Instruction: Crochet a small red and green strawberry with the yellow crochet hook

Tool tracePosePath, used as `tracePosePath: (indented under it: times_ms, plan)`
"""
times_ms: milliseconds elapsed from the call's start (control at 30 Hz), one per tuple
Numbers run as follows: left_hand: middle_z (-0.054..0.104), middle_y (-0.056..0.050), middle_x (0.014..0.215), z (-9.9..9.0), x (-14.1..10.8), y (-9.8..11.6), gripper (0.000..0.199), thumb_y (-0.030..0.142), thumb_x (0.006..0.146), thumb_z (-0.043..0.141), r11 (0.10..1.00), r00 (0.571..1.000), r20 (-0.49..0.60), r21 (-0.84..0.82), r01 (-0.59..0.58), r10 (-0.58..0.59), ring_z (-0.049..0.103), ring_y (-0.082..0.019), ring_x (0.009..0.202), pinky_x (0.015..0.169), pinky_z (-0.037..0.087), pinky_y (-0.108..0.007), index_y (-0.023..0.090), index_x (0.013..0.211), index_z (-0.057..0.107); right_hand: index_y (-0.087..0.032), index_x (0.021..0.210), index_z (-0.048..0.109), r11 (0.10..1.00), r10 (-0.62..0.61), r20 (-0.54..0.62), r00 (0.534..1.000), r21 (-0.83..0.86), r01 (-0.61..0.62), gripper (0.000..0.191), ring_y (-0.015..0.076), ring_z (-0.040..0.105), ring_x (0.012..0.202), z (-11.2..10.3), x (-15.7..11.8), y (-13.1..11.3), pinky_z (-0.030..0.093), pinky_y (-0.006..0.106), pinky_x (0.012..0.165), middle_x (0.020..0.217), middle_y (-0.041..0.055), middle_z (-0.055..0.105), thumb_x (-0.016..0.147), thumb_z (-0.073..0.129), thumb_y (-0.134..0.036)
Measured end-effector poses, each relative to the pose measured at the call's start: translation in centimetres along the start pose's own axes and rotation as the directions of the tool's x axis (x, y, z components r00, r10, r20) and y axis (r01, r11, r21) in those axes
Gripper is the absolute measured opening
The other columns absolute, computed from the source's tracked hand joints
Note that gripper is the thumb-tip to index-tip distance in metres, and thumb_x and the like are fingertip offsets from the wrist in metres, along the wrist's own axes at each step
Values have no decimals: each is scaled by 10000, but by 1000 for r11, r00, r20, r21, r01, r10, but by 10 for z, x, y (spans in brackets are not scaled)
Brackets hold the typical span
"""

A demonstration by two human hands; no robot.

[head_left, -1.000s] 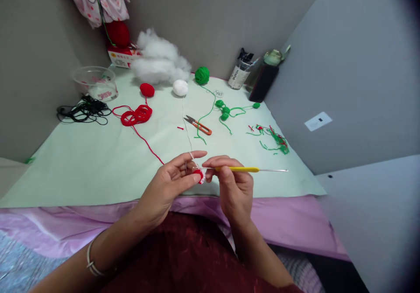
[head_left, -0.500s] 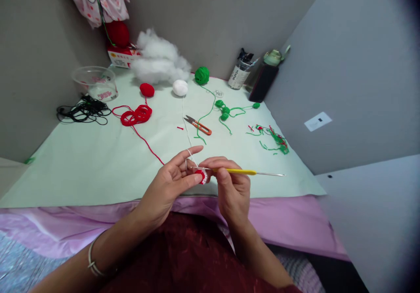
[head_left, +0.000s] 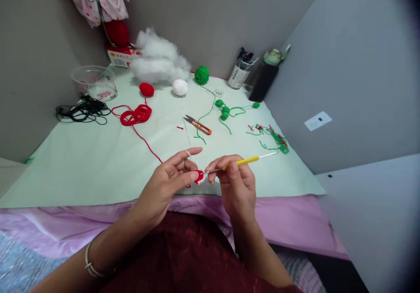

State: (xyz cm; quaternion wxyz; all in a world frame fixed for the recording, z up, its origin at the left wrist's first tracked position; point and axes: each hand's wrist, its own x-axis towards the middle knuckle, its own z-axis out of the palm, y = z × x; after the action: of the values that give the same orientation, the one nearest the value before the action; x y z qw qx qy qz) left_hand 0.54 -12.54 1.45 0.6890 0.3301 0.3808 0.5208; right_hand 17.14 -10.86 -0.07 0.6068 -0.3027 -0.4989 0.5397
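Between thumb and fingers, my left hand [head_left: 170, 177] pinches a small red and white crochet piece [head_left: 200, 177]. White yarn runs over its raised index finger from the white ball [head_left: 180, 87]. My right hand [head_left: 238, 183] grips a crochet hook by its yellow handle [head_left: 244, 162]. The hook's left tip is at the crochet piece, and its other metal end points up to the right. A red yarn [head_left: 144, 142] leads from a loose coil [head_left: 136, 115] to my left hand.
Orange-handled snips [head_left: 197, 125] lie beyond my hands. Farther back are white stuffing [head_left: 159, 59], a green ball [head_left: 201, 74] and a red ball [head_left: 146, 89]. Black cord [head_left: 83, 110] and a clear tub [head_left: 95, 83] sit left; yarn scraps [head_left: 277, 140] and a dark bottle [head_left: 264, 81] right.
My right hand has shifted slightly right, and the hook has tilted, its right end now higher. The crochet piece and my left fingers have moved slightly left.
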Motion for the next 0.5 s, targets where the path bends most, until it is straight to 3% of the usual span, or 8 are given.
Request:
tracePosePath:
  times_ms: [100,167,300,367,433,500]
  plan:
    - [647,29,847,-1,0,-2,375,255,867,828,1000,1000,7,5,-18,18,563,-108,809,797,452,-235,278,1238,775,-233,994,701,982,-107,32,994,-156,111,227,153,699,713,-3,-4,-2,588,312,676,919,41,774,1078,504,-308]
    - [654,32,844,-1,0,-3,398,244,868,829,999,999,6,21,-34,34,572,-106,805,792,458,-229,282,1259,762,-248,1064,709,901,-242,110,964,-343,265,231,168,716,778,-4,-8,-5,600,335,716,962,47,770,1080,479,-251]
    - [671,32,832,2,0,-4,540,238,843,853,999,1000,4,-41,-4,4,603,-112,810,793,478,-227,265,1360,700,-307,1236,727,500,-399,378,836,-674,543,313,211,736,983,-5,-17,-5,620,352,818,1071,52,763,990,629,-141]
    - [679,16,844,2,0,-2,559,266,834,860,984,994,54,-147,100,-93,615,-113,811,800,493,-229,233,1369,698,-333,1280,724,396,-432,399,809,-721,568,401,220,730,1025,-4,-19,-3,620,353,829,1121,56,747,949,685,-110]
    - [681,4,845,1,1,0,528,270,840,853,955,980,87,-221,196,-181,617,-106,803,821,504,-229,206,1346,717,-320,1260,733,472,-475,325,818,-690,548,352,215,721,986,-2,-18,-2,615,361,806,1080,58,740,977,646,-130]
    - [675,8,826,0,2,1,482,248,848,843,952,979,64,-227,205,-196,615,-95,788,810,500,-212,205,1317,740,-292,1168,755,674,-457,169,873,-575,464,272,186,698,851,0,-14,-1,596,347,730,961,42,728,1026,563,-162]
